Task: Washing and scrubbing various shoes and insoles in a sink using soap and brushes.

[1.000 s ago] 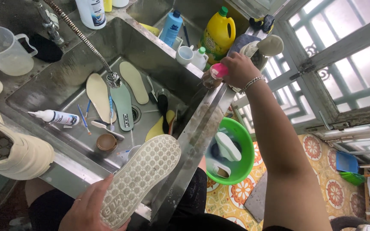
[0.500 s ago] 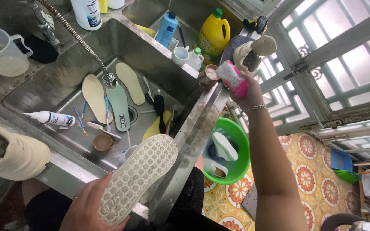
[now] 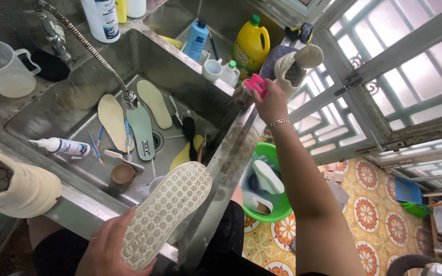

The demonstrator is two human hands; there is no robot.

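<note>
3 insoles (image 3: 141, 120) lie in the sink (image 3: 190, 82) (under the hose); a basin (image 3: 277, 204) sits right, below its edge.

My right hand (image 3: 271, 99) hovers at the sink's (image 3: 190, 82) far corner, hemmed by a white cup (image 3: 212, 69), small bottle (image 3: 229, 73) and yellow jug (image 3: 251, 45). The basin floor is crowded with insoles (image 3: 112, 121) and brushes (image 3: 124, 159); open room lies above them.

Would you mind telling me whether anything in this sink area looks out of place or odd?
Yes: three loose insoles lie flat in the sink among brushes, and a shoe sits in the green basin on the floor. Nothing looks spilled or broken.
</note>
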